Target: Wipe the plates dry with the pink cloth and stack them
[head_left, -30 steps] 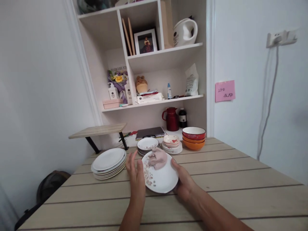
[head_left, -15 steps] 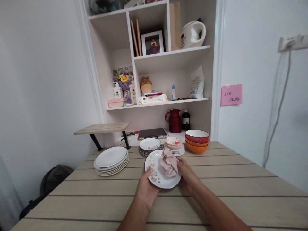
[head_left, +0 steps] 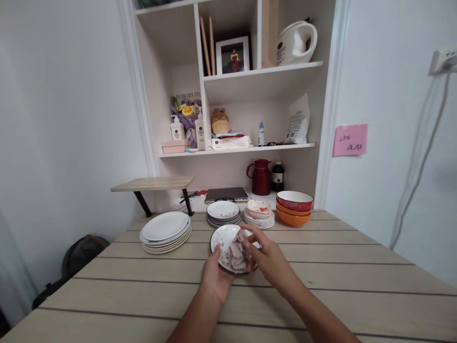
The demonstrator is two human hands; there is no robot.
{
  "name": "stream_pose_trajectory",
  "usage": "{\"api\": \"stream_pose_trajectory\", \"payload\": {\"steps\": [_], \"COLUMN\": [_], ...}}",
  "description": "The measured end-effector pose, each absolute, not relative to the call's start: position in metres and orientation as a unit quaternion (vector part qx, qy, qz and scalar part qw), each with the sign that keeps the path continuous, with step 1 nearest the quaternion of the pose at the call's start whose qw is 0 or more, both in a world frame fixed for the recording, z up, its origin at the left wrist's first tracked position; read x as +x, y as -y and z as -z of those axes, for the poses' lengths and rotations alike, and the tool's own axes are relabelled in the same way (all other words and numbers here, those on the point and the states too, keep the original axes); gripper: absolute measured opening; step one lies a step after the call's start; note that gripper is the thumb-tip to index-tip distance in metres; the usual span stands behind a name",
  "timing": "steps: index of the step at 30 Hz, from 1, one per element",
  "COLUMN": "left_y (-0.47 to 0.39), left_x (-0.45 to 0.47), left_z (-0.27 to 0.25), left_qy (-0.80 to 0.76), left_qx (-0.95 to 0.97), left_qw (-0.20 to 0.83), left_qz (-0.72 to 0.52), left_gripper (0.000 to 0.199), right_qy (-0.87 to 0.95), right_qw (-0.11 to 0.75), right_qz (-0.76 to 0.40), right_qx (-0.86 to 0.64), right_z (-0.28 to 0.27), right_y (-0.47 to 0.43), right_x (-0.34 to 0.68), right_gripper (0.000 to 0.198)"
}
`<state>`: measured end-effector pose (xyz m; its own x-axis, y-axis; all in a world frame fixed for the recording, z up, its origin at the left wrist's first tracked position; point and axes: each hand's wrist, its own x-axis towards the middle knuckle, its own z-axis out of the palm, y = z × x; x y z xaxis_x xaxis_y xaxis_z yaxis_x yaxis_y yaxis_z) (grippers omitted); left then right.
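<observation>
Left hand [head_left: 216, 282] holds the plate [head_left: 223, 237] — face up, near edge lower.

Most room: R of held plate [head_left: 218, 236], bare tbl [head_left: 360, 281] beyond R forearm; low pass OK. Also L-front of held plate, outside L forearm.

Blocked: straight behind held plate, floral plate stack [head_left: 223, 210]. Behind-R of it, small plate stack [head_left: 259, 223] w/ pink bowls [head_left: 259, 209] on top, then taller orange/red bowl stack [head_left: 293, 214]; only thin slots btwn stacks.

L of held plate: white plate stack [head_left: 166, 228]. Gap btwn it & floral stack is wider, but shelf leg [head_left: 188, 202] stands at its back end; raised shelf [head_left: 152, 184] caps height there.

At held plate itself: L hand [head_left: 216, 278] takes near-L rim, R hand [head_left: 262, 250] + cloth [head_left: 236, 252] cover R side. Far-L rim reachable from above.
</observation>
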<state>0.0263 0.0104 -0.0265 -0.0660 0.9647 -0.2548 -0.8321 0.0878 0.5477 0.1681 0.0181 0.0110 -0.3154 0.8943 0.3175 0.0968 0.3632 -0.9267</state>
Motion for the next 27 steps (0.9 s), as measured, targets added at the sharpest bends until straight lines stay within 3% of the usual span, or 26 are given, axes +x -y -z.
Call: {"api": "stream_pose_trajectory", "payload": {"steps": [4,9,18,22,27], "left_y": [-0.008,-0.007,-0.006,-0.006,-0.005], "left_x": [0.028,0.030,0.033,0.033,0.031], "left_z": [0.023,0.023,0.020,0.017,0.017], "left_qy": [-0.301,-0.296,-0.312,-0.322,-0.314], "left_qx": [0.123,0.135,0.119,0.105,0.101], "left_qw": [0.666,0.667,0.671,0.658,0.652], "left_qz": [-0.671,-0.670,-0.661,-0.673,-0.683], "left_gripper": [0.043,0.051,0.048,0.045,0.044], "right_qy": [0.732,0.740,0.770,0.807,0.774], "right_qw": [0.457,0.412,0.361,0.335,0.426], "right_qz": [-0.364,-0.284,-0.291,-0.251,-0.229], "right_qx": [-0.349,-0.448,-0.439,-0.416,-0.407], "right_z": [-0.009,0.002,0.010,0.017,0.022], "right_y": [-0.025,-0.041,-0.052,-0.050,-0.061], "right_x": [0.173,0.179,0.188,0.185,0.184], "right_gripper": [0.033,0.028,0.081,0.069,0.043]}}
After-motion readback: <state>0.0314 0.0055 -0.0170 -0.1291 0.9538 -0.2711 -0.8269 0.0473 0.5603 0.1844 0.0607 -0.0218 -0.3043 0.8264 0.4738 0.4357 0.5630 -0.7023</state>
